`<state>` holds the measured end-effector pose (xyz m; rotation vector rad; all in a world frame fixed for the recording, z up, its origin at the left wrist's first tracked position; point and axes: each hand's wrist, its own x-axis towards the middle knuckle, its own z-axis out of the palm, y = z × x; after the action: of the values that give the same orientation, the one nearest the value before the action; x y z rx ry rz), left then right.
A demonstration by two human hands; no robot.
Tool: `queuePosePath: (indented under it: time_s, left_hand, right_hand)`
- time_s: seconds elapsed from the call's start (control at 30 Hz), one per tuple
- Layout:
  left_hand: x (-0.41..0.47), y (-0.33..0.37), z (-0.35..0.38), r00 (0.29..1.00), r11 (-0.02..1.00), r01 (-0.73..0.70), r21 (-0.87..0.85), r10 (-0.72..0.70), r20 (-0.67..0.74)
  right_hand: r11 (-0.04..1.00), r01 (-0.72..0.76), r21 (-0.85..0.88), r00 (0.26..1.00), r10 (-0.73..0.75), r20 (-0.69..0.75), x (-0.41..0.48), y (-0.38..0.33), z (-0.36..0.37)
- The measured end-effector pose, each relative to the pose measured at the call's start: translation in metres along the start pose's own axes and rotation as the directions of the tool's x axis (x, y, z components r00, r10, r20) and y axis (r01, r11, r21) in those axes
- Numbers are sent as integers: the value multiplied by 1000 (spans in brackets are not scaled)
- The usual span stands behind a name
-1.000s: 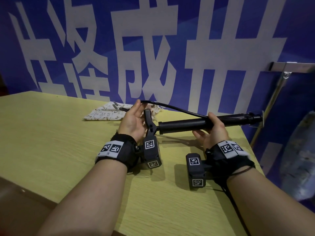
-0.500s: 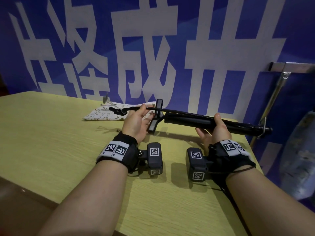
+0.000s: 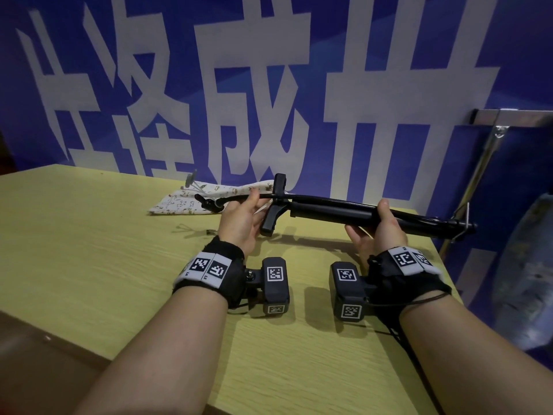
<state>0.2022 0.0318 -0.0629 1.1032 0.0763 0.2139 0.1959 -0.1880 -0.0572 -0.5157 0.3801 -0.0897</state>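
A black hand pump lies horizontal in the air above the yellow table, its T-handle at the left and its foot end past the table's right edge. My left hand pinches the thin black hose that runs from the pump to a nozzle at the left. My right hand grips the pump barrel from below, thumb on top. Both wrists wear black bands with square markers.
A printed cloth pouch lies on the table behind my left hand. A blue banner with large white characters stands right behind the table. A metal stand rises at the right, off the table edge.
The pump has been turned and lowered at its right end, so its T-handle now stands more upright. My left hand shifted from the handle to the hose; the right hand kept its grip.
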Motion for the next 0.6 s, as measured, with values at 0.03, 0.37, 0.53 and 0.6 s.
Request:
queuePosePath:
  time_s: [0.03,0.37,0.53,0.6]
  left_hand:
    - [-1,0,0,1000,1000,0,-10,0,-5]
    - [-13,-4,13,998,999,31,-41,-29,56]
    - [-15,-5,16,997,999,40,-27,-39,71]
    - [-16,-4,17,996,999,40,-13,-39,84]
  right_hand:
    - [1000,5,-3,1000,-5,18,0,1,-1]
    - [998,-22,-65,969,37,244,-14,17,1]
    - [989,23,-148,976,10,219,-20,25,8]
    - [984,29,-174,978,8,209,-23,27,10]
